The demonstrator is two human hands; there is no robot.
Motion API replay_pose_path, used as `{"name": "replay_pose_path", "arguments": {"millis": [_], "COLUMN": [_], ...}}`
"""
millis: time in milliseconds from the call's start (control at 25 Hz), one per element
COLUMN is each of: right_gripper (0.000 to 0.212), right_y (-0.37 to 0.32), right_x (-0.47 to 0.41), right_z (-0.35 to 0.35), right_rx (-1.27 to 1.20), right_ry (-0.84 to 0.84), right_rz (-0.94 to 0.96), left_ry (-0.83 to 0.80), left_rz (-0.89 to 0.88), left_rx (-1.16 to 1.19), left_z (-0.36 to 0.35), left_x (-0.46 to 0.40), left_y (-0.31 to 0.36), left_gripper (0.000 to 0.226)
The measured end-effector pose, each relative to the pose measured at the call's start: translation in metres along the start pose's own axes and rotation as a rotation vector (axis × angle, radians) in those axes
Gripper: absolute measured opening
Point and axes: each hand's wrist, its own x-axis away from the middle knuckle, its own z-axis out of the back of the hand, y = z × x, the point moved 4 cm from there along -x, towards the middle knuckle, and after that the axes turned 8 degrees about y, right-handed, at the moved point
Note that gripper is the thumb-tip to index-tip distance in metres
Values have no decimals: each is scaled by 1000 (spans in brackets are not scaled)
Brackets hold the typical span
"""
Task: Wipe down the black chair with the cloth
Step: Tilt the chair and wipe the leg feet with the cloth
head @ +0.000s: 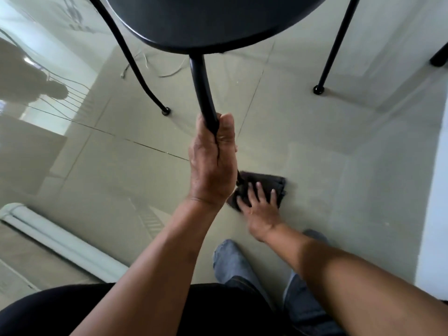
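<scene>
The left hand (213,161) is closed in a full fist around the near leg (202,88) of the black chair (206,20), with the fingers wrapped round the tube and the thumb lying along its right side. The leg passes down through the fist and its lower end emerges beneath the hand, next to the cloth; whether the foot touches the floor cannot be told, since the hand hides it. The right hand (260,204) lies flat with its fingers spread and is pressed palm-down on the cloth (266,184), slightly blurred. The cloth is dark brown, folded into a rough wedge, and rests on the floor (339,166) just right of the gripped leg. Both forearms are bare and extend from the lower edge of the view. Beneath them appear a black garment (72,309), blue denim trouser legs (305,309) and a foot in a grey sock (230,258) on the floor. The chair seat, seen from above, fills the upper middle of the view. Two further thin black legs stand on round feet, one at upper left (166,111) and one at upper right (318,89), well apart. The floor consists of glossy pale tiles with dark joints. A loose white cord (169,73) lies on the tiles behind the chair. A white rail (60,241) runs along the lower left.
</scene>
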Motion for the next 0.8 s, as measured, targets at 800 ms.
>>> {"name": "replay_pose_path", "arguments": {"millis": [800], "right_gripper": [36], "right_y": [-18], "right_x": [18], "right_z": [55], "right_rx": [-456], "right_ry": [146], "right_rz": [-55], "left_ry": [-252], "left_rz": [42], "left_rx": [-295], "left_z": [-5], "left_x": [17], "left_y": [-27], "left_gripper": [29]}}
